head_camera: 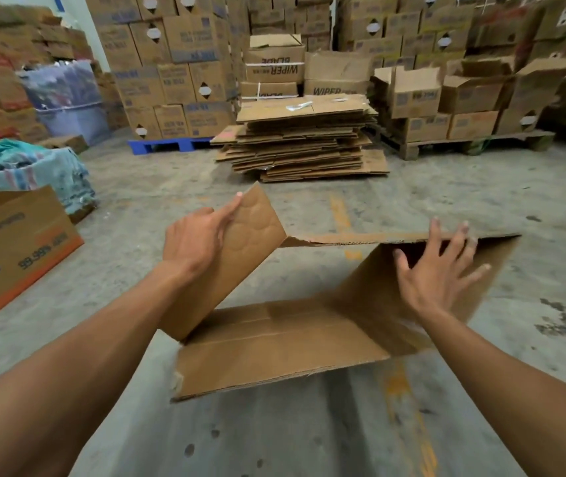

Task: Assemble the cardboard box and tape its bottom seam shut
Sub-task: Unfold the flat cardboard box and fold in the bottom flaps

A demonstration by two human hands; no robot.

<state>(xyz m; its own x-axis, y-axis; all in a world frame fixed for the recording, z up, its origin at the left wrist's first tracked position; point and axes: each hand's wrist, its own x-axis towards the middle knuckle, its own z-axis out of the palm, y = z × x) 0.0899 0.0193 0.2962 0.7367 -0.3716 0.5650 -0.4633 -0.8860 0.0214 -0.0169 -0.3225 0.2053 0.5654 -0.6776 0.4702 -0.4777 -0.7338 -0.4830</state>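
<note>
The cardboard box (274,342) hangs between my hands above the floor, flaps splayed. My left hand (193,241) grips the left end flap (240,256), index finger along its edge. My right hand (438,270) lies spread, fingers straight, against the right flap (371,290). Advice: fold both end flaps squarely inward before the long flaps.

Left hand (193,241) thumb behind the cardboard box (274,342) flap
</note>
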